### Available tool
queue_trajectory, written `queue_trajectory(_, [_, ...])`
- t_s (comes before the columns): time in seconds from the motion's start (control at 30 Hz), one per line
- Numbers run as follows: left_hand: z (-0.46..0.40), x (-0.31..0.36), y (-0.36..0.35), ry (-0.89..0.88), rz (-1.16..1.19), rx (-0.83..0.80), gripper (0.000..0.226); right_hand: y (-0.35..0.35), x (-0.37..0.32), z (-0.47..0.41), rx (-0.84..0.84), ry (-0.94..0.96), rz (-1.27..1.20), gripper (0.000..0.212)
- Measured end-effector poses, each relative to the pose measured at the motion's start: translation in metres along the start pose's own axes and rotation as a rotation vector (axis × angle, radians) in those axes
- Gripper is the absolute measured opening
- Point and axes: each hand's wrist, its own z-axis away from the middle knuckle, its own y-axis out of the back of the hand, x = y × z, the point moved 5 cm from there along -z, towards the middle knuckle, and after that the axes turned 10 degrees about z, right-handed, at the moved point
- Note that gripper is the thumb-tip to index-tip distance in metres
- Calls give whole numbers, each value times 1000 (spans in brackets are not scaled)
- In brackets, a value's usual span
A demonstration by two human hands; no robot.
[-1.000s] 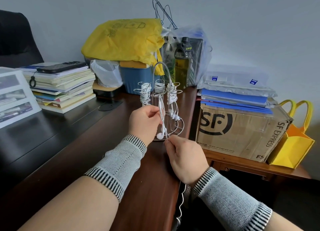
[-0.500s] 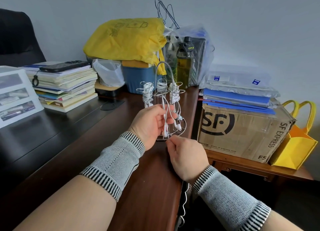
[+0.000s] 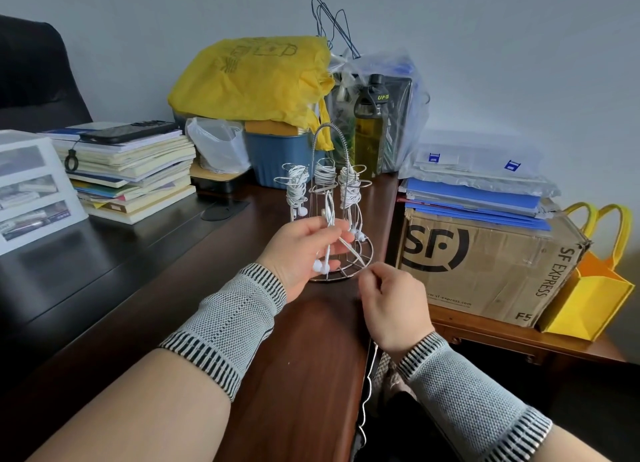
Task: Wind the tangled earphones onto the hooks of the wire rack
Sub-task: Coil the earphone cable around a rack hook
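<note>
On the far left edge of the tabletop (image 3: 104, 288) I see a white drawer unit (image 3: 31, 188), then a stack of books (image 3: 131, 170) with a dark phone (image 3: 131, 132) lying on top. Behind, toward the back edge, a yellow bag (image 3: 252, 80) is draped over a blue tub (image 3: 280, 156).

My left hand (image 3: 298, 257) sits just in front of the wire rack (image 3: 329, 219), fingers curled; its grip is closed around the loose earphones (image 3: 327, 240), with two white earbuds hanging at the palm and the cord running up toward the rack's middle hook. The rack stands near the right edge of the tabletop, and three of its hooks already carry wound white cord.

My right hand (image 3: 391, 299) is at the right edge, just beside the rack's round base, its grip pinching the thin cord between thumb and fingertips; the rest of that cord drops over the edge below my wrist.

Further right, off the tabletop, a cardboard box (image 3: 485, 264) carries blue folders (image 3: 474, 202) on a lower wooden table, with a yellow tote (image 3: 588, 288) touching its right side.
</note>
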Motion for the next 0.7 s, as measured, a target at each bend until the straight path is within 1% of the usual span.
queue_trajectory(0.1, [1, 0, 5, -56, -129, 26, 12, 6, 1, -5, 18, -60, -113, 26])
queue_trajectory(0.2, [-1, 4, 7, -129, -187, 56, 24, 10, -6, -5, 38, -8, -163, 18])
queue_trajectory(0.33, [-1, 12, 8, -230, -252, 82, 29, 14, -8, -5, 58, 44, -176, 26])
queue_trajectory(0.43, [1, 21, 11, -323, -304, 131, 17, 14, -6, -7, 41, 35, -125, 31])
queue_trajectory(0.53, [1, 27, 13, -368, -309, 195, 17, 16, -4, -9, 33, 34, -139, 31])
queue_trajectory(0.7, [1, 28, 15, -369, -250, 261, 18, 23, -16, -14, 60, 60, -183, 28])
